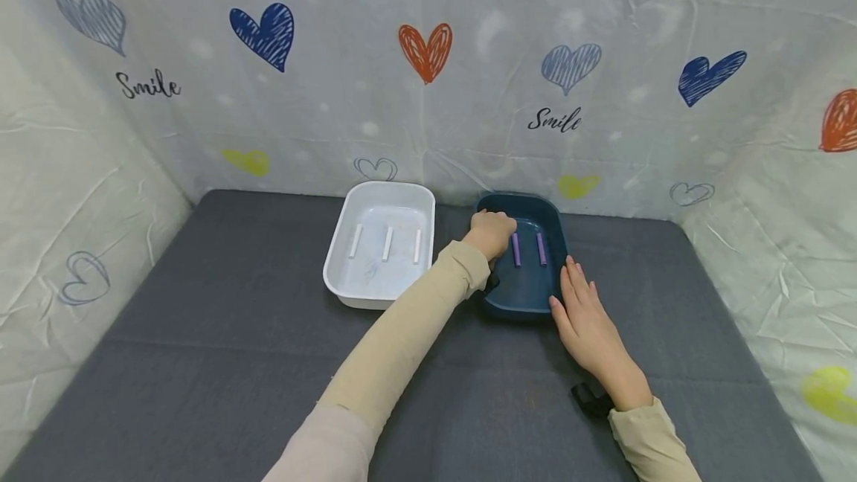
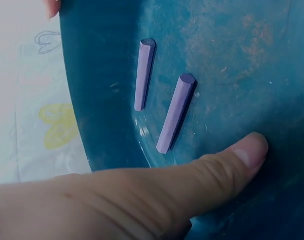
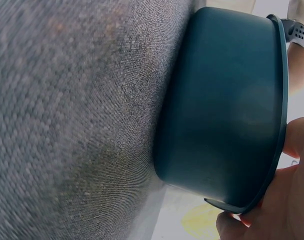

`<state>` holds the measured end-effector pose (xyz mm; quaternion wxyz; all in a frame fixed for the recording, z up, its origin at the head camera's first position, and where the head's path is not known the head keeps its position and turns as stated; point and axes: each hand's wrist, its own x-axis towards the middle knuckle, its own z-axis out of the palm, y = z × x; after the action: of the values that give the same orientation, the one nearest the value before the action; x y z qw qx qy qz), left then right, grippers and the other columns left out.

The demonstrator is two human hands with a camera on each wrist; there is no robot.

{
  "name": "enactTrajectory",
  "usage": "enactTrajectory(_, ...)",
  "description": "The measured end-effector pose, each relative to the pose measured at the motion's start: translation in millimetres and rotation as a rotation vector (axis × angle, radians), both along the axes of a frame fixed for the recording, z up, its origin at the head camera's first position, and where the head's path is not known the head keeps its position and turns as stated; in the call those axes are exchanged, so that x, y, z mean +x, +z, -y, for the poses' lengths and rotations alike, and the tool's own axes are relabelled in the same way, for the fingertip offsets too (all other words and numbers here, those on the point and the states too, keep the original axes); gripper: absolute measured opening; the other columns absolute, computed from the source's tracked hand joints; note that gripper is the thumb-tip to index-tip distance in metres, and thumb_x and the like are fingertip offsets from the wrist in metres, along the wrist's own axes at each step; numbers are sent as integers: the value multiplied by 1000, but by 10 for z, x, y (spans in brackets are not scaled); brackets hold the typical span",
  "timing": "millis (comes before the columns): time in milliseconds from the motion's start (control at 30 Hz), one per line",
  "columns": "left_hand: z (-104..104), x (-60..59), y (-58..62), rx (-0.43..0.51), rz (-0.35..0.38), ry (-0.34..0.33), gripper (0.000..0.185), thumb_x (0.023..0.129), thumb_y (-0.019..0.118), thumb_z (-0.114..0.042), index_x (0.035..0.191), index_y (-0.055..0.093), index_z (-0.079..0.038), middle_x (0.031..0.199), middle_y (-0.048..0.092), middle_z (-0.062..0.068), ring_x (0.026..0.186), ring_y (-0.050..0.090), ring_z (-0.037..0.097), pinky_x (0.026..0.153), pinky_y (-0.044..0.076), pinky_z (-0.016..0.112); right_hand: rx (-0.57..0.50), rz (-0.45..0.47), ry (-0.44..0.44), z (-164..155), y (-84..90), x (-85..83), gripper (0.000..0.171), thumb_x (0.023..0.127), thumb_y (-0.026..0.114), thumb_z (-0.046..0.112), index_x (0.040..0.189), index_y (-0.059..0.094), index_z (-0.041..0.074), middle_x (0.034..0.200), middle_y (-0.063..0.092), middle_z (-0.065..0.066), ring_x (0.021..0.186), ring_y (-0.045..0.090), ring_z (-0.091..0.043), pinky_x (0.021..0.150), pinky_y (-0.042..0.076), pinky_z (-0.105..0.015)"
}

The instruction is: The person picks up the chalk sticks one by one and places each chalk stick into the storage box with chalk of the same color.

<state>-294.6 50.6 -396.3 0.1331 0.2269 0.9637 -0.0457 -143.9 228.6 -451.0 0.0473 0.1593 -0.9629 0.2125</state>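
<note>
Grey tabletop [image 1: 201, 363] carried a white tray [image 1: 382, 244] beside the blue tray [image 1: 525, 296]. Right hand [image 1: 589, 322] lay flat, fingers straight against its rim; left hand [image 1: 492, 233] curled inside near 2 purple sticks [image 1: 527, 249], thumb pressing the floor. Best brace the tray steady, pinch 1 stick.

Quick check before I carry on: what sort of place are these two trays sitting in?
Probably a small makeshift recording booth, not a real kitchen or bathroom. Crinkled heart-print sheeting reading "Smile" walls in three sides, and a grey fabric-covered table holds only a white tray and a dark blue tray.
</note>
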Motion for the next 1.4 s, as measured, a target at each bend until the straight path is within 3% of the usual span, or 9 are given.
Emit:
enactTrajectory(367,-9,-1,1,18,14,13,57,81,83,-7,132,61,-19,136,57,3,121,54,21,103,46,40,-3,-5,7,-18,8,-5,63,109,37,31,154,19,-10,165,6,-17,151,7,-34,119,12,-57)
enactTrajectory(733,4,23,46,20,16,7,57,80,84,-8,131,61,-18,136,57,4,118,56,23,98,50,41,-3,-3,2,-16,2,-7,63,109,37,31,153,19,-10,165,6,-17,151,7,-33,119,12,-57)
enactTrajectory(867,8,25,63,37,-4,3,60,74,88,-8,128,63,-17,132,60,4,115,58,23,97,51,41,-3,-3,1,-14,3,-12,63,108,38,30,153,19,-10,165,6,-17,151,7,-33,119,12,-57)
enactTrajectory(1033,13,56,120,51,-36,-24,66,68,93,-11,127,63,-15,128,62,4,112,59,20,100,49,39,-2,-10,-2,-16,-6,-15,62,108,41,27,153,20,-10,165,7,-17,151,8,-34,119,12,-57)
enactTrajectory(1400,46,92,233,90,-75,-95,68,70,93,-17,131,63,-13,126,62,4,112,59,20,100,48,38,-3,-26,0,-14,-10,-5,63,109,37,31,153,20,-9,165,6,-16,151,8,-33,119,13,-57)
